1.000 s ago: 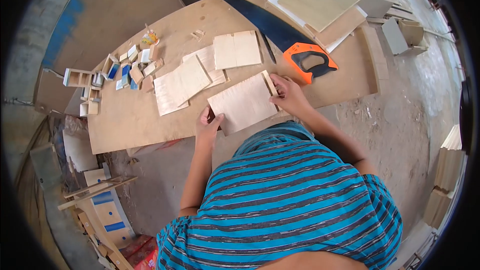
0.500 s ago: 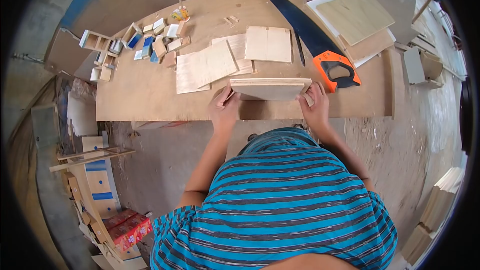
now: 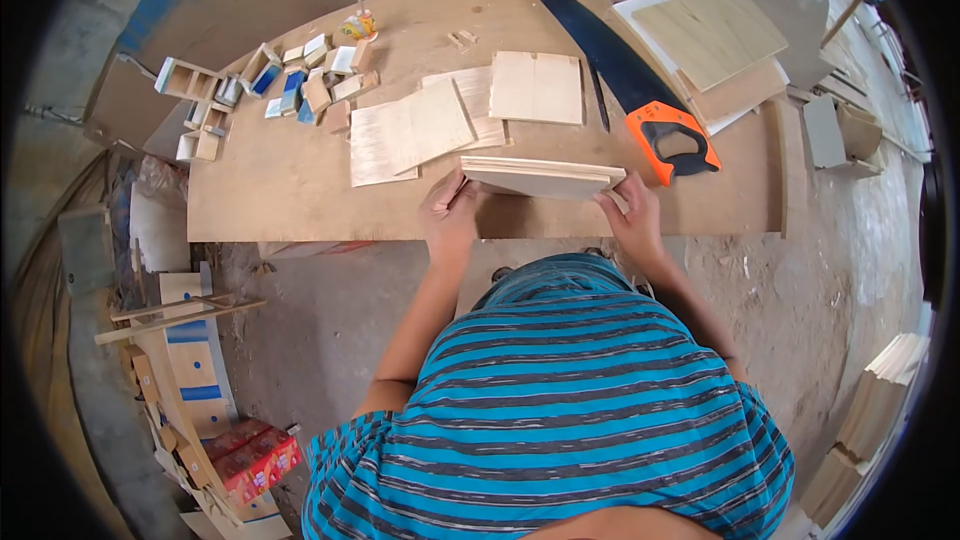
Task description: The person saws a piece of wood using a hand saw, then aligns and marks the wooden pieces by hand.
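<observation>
Between my hands a few thin wooden boards are held together, tilted so that their long top edges show, above the table's front edge. My left hand pinches their left end. My right hand grips the right end, thumb in front. Just behind lie overlapping pale boards and a squarish board. A saw with an orange and black handle rests to the right, beside a thin dark strip.
The wooden table holds small wood blocks and open wooden boxes at the left, and a small yellow item. Stacked panels lie at the back right. A red box is low at the left.
From lying broad face up and slanted, the boards have been turned so their edges face up, level between my hands. The view has also shifted. Both hands keep their hold.
</observation>
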A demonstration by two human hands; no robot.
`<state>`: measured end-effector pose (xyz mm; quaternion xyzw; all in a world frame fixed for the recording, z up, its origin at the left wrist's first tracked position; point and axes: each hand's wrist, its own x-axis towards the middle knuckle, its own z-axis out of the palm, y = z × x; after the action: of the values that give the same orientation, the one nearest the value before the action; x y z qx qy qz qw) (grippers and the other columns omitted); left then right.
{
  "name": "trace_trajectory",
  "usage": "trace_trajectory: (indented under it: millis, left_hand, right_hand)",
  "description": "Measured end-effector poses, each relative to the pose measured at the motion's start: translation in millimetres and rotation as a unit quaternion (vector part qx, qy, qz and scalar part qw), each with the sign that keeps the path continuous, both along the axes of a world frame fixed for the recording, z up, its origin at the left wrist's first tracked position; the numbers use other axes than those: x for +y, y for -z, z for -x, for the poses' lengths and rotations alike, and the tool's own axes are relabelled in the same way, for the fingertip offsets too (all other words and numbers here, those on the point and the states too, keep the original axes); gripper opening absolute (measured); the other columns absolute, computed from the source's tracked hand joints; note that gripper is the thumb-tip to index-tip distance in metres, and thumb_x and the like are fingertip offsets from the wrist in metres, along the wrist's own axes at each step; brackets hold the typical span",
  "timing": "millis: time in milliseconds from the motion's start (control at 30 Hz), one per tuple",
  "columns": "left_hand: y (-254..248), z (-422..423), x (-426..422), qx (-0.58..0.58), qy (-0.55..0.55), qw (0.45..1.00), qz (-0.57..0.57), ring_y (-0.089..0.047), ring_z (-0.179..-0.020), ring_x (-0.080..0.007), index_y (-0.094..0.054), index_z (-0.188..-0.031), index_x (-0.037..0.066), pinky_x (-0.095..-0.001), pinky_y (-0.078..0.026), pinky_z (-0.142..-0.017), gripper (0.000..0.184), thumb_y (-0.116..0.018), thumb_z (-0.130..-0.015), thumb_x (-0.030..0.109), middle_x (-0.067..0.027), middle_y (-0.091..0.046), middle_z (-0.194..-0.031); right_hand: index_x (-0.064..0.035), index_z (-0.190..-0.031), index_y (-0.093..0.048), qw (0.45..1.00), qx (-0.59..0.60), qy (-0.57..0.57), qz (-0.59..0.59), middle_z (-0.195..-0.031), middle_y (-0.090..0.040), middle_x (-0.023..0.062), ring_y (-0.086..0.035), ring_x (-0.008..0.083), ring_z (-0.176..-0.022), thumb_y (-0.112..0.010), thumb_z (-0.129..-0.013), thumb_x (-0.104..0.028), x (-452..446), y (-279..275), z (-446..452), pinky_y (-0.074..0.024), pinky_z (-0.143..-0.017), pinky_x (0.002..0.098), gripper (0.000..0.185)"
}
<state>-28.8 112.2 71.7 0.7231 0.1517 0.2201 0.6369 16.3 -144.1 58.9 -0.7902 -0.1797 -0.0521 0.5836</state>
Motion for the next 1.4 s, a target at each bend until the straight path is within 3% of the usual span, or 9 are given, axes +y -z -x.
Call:
trace_trajectory:
  millis: [367,667,800,967,1067,1167,1267,1400]
  left_hand:
    - [-3.1,-3.8,-2.5,0.013,-0.017,0.999,-0.026,-0.059,-0.089,-0.0094,-0.062,-0.111,-0.006,-0.0210,-0.046,-0.080,0.028,-0.062,-0.083,-0.003,-0.0118,-0.066,-0.103]
    - [0.1,9.0,0.9,0.044,-0.004,0.999,0.000,-0.060,-0.092,-0.0107,-0.061,-0.111,-0.004,-0.0228,-0.047,-0.082,0.025,-0.061,-0.086,-0.001,-0.0094,-0.065,-0.103]
    - [6.3,17.2,-1.6,-0.028,0.026,0.999,-0.009,-0.058,-0.095,-0.0117,-0.056,-0.108,-0.001,-0.0239,-0.046,-0.085,0.022,-0.061,-0.088,0.003,-0.0083,-0.062,-0.107]
    - [20.0,20.6,0.7,-0.082,0.051,0.995,0.019,-0.057,-0.104,-0.0138,-0.055,-0.105,0.000,-0.0261,-0.046,-0.089,0.017,-0.058,-0.089,-0.002,-0.0104,-0.059,-0.115]
    - [22.0,18.6,0.9,-0.096,0.051,0.994,0.016,-0.058,-0.103,-0.0150,-0.056,-0.107,-0.001,-0.0272,-0.047,-0.090,0.019,-0.056,-0.089,-0.003,-0.0111,-0.061,-0.113]
    - [18.6,13.1,-0.2,-0.052,0.033,0.998,0.017,-0.060,-0.099,-0.0153,-0.059,-0.110,-0.001,-0.0268,-0.048,-0.086,0.022,-0.057,-0.088,-0.002,-0.0113,-0.064,-0.110]
    - [15.6,7.3,-0.9,-0.030,0.004,1.000,0.001,-0.062,-0.096,-0.0148,-0.063,-0.110,-0.001,-0.0255,-0.049,-0.083,0.024,-0.059,-0.087,-0.001,-0.0117,-0.066,-0.108]
    - [21.4,4.7,-1.4,-0.055,-0.009,0.998,0.011,-0.062,-0.100,-0.0139,-0.065,-0.108,-0.001,-0.0244,-0.049,-0.084,0.023,-0.061,-0.086,0.002,-0.0128,-0.066,-0.110]
  right_hand:
    - [0.0019,-0.101,-0.059,0.999,0.029,-0.006,0.023,-0.085,-0.066,0.0164,-0.068,0.0282,-0.083,-0.070,-0.077,-0.008,-5.4,-3.9,-7.5,-0.0518,-0.070,0.0316,0.028]
    - [-0.0018,-0.098,-0.060,0.994,-0.059,-0.007,0.093,-0.084,-0.066,0.0146,-0.066,0.0306,-0.079,-0.071,-0.074,-0.007,-8.6,-1.3,-2.6,-0.0512,-0.069,0.0337,0.027]
    - [-0.0040,-0.109,-0.057,0.989,-0.047,-0.087,0.113,-0.096,-0.064,0.0161,-0.063,0.0328,-0.091,-0.070,-0.071,-0.006,-12.6,-21.7,3.0,-0.0501,-0.078,0.0372,0.040]
    - [-0.0076,-0.126,-0.048,0.967,-0.119,-0.161,0.157,-0.113,-0.060,0.0181,-0.058,0.0348,-0.104,-0.072,-0.068,-0.016,0.3,-108.0,-1.0,-0.0473,-0.088,0.0419,0.063]
    - [-0.0086,-0.127,-0.046,0.918,-0.176,-0.199,0.296,-0.114,-0.059,0.0158,-0.058,0.0341,-0.102,-0.070,-0.074,-0.021,25.1,-115.8,-3.2,-0.0479,-0.084,0.0423,0.060]
    - [-0.0123,-0.132,-0.042,0.839,-0.067,-0.205,0.500,-0.100,-0.061,0.0129,-0.062,0.0311,-0.085,-0.064,-0.081,-0.025,45.7,-105.0,-7.4,-0.0510,-0.069,0.0422,0.057]
    - [-0.0130,-0.134,-0.040,0.837,-0.133,-0.203,0.490,-0.095,-0.060,0.0109,-0.063,0.0286,-0.077,-0.059,-0.086,-0.022,43.3,-95.7,-20.3,-0.0500,-0.059,0.0402,0.053]
    - [-0.0198,-0.138,-0.039,0.847,-0.154,-0.201,0.468,-0.106,-0.060,0.0109,-0.062,0.0302,-0.080,-0.059,-0.085,-0.022,46.7,-102.2,-15.9,-0.0507,-0.063,0.0403,0.056]
